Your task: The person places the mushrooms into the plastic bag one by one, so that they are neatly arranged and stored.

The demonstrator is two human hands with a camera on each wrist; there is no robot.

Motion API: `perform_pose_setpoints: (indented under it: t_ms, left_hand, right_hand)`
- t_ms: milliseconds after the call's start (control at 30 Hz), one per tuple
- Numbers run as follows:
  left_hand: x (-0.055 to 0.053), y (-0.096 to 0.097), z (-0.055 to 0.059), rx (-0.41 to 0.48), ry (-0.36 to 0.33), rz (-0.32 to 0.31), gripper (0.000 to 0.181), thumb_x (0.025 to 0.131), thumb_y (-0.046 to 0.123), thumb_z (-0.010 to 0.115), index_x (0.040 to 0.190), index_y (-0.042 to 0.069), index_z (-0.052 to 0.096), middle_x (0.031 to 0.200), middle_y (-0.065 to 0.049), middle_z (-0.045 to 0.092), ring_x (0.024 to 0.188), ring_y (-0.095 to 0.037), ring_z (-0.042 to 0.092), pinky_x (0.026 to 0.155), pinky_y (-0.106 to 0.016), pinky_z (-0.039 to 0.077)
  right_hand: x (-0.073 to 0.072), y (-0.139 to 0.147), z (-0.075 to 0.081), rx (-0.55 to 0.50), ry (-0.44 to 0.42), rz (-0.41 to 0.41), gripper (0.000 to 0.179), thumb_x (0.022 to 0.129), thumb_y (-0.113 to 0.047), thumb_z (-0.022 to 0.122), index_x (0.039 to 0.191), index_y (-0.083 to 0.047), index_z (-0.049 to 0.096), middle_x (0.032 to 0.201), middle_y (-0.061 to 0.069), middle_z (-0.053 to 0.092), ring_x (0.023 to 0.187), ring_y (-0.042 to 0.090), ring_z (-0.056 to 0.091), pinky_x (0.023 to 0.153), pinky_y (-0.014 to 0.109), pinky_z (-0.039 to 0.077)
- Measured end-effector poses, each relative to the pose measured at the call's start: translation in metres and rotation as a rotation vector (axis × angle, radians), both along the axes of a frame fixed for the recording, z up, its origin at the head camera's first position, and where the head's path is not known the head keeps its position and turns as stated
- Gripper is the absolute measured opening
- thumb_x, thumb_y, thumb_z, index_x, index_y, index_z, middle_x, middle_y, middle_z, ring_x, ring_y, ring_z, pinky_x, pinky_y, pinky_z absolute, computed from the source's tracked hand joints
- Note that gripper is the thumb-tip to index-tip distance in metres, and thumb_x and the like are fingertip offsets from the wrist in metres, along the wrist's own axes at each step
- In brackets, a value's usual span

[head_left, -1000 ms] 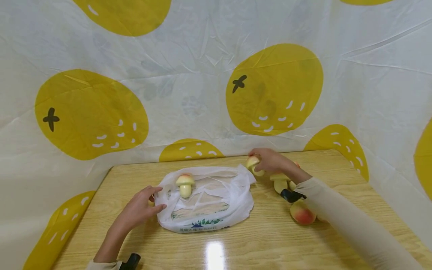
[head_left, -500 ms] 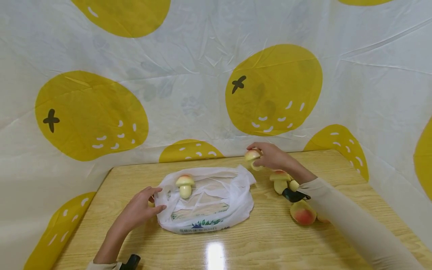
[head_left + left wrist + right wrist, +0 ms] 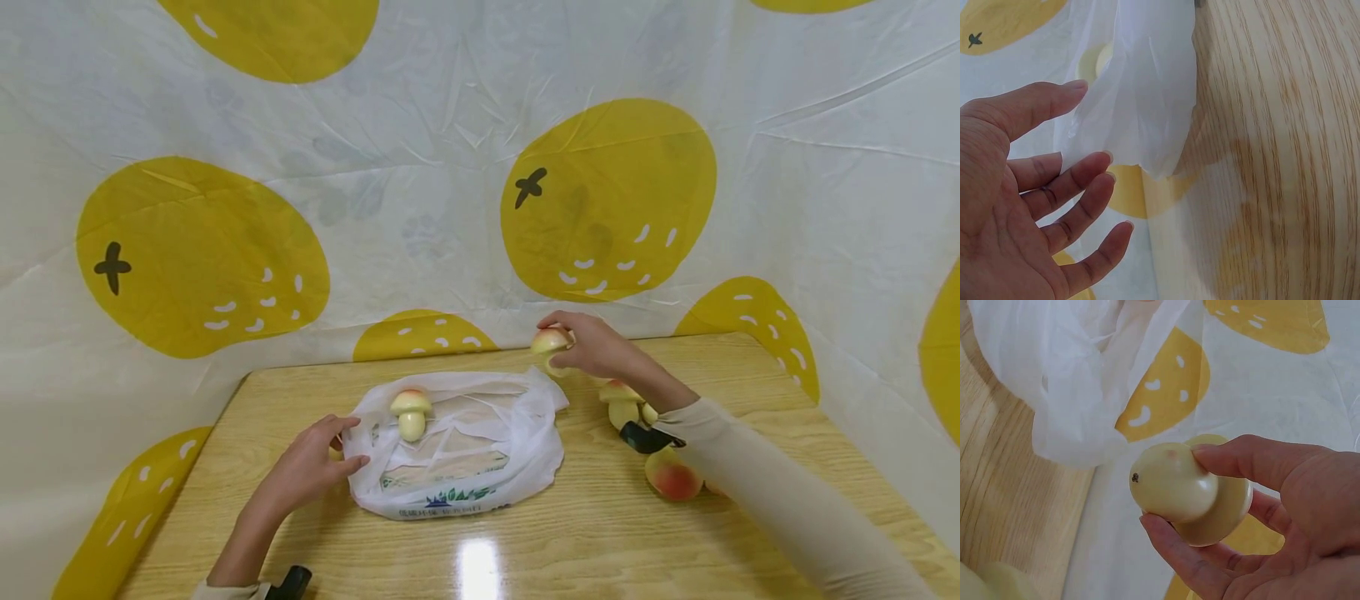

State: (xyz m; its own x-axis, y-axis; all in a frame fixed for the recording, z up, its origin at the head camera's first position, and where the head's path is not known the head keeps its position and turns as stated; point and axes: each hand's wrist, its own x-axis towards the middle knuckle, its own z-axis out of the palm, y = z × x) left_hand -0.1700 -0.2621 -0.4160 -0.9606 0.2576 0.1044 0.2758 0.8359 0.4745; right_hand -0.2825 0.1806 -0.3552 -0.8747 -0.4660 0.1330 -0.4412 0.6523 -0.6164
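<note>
My right hand (image 3: 596, 346) grips a toy mushroom (image 3: 551, 339) beyond the right end of a white plastic bag (image 3: 543, 450). In the right wrist view, thumb and fingers hold this pale mushroom (image 3: 1175, 481) around stem and cap, its rounded stem end towards the camera. A second mushroom (image 3: 412, 414) with a reddish cap top lies inside the bag's wide mouth. My left hand (image 3: 318, 458) is at the bag's left rim, its fingers loosely bent. The left wrist view shows the bag's edge (image 3: 1147, 94) against the fingers, with the thumb apart from them.
To the right, partly under my right forearm, sit another mushroom (image 3: 621, 404) and a red-and-yellow peach-like fruit (image 3: 673, 475). All stands on a wood-grain table (image 3: 592, 533). A white cloth with yellow fruit prints (image 3: 420, 208) rises behind the table.
My right hand has lifted the mushroom and moved it slightly left, towards the bag. The left hand and the bag have stayed in place.
</note>
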Motion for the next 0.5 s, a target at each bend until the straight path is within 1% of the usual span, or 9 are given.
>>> perform_pose_setpoints:
  t_ms: [200, 367, 500]
  left_hand:
    - [0.0, 0.0, 0.001, 0.002, -0.002, -0.005, 0.059, 0.086, 0.022, 0.083, 0.133, -0.006, 0.061, 0.098, -0.001, 0.062, 0.091, -0.016, 0.061, 0.077, -0.035, 0.053]
    - [-0.001, 0.0, 0.001, 0.001, -0.003, -0.001, 0.06, 0.086, 0.024, 0.083, 0.133, -0.006, 0.062, 0.099, -0.002, 0.063, 0.091, -0.016, 0.061, 0.076, -0.034, 0.053]
    - [-0.001, 0.0, 0.001, -0.002, -0.003, -0.001, 0.06, 0.086, 0.025, 0.083, 0.133, -0.006, 0.062, 0.099, -0.002, 0.063, 0.09, -0.016, 0.061, 0.076, -0.034, 0.053]
  right_hand:
    - [0.001, -0.008, 0.001, -0.025, 0.0, 0.019, 0.052, 0.087, -0.005, 0.076, 0.136, -0.005, 0.059, 0.122, 0.02, 0.063, 0.092, 0.027, 0.058, 0.072, 0.034, 0.048]
    - [0.003, -0.016, 0.002, -0.044, 0.005, 0.036, 0.053, 0.085, -0.004, 0.078, 0.135, -0.003, 0.059, 0.122, 0.021, 0.063, 0.097, 0.032, 0.059, 0.075, 0.034, 0.048]
    - [0.004, -0.025, 0.001, -0.059, -0.007, 0.055, 0.053, 0.085, -0.005, 0.079, 0.135, -0.004, 0.06, 0.122, 0.021, 0.063, 0.097, 0.03, 0.061, 0.076, 0.034, 0.049]
